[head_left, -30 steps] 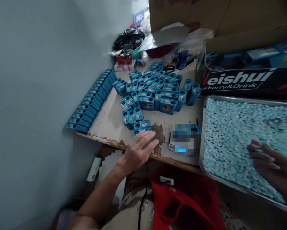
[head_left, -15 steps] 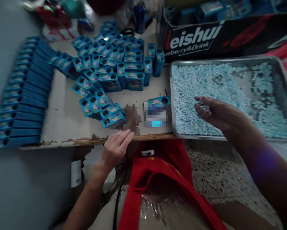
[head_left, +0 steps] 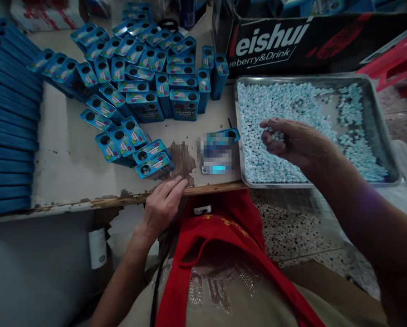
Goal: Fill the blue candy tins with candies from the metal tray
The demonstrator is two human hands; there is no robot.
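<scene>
Right hand: just above the left part of a shallow rectangular silver metal tray, fingers curled, thumb side on top, a small batch of small pale-blue and white pellets cupped between. Exact count can't be told. Loose pellets lie in the tray, thick at left, thinner at right with bare metal showing.

Left hand: palm down on the wooden front edge of the worn white table, fingers extended and close together, nothing visibly gripped; thumb hidden. Nearest thing is an upright blue flat-sided tin with a round dark spot on its top, just beyond the fingertips; can't tell if they touch.

Handling, judged by look: pellets seem light, hard, smooth; likely to roll and slip through finger gaps, maybe chip if squeezed. Best held as a cupped cluster, fingers tight underneath, light pressure. The tin looks stiff, thin-walled, fairly light; smooth sides could slide, narrow base could tip. Take it across the narrow faces, below the top, clear of the dark spot. Another blue tin sits between the table's bare patch and the tray, partly blurred out, beside a glowing cyan display.
</scene>
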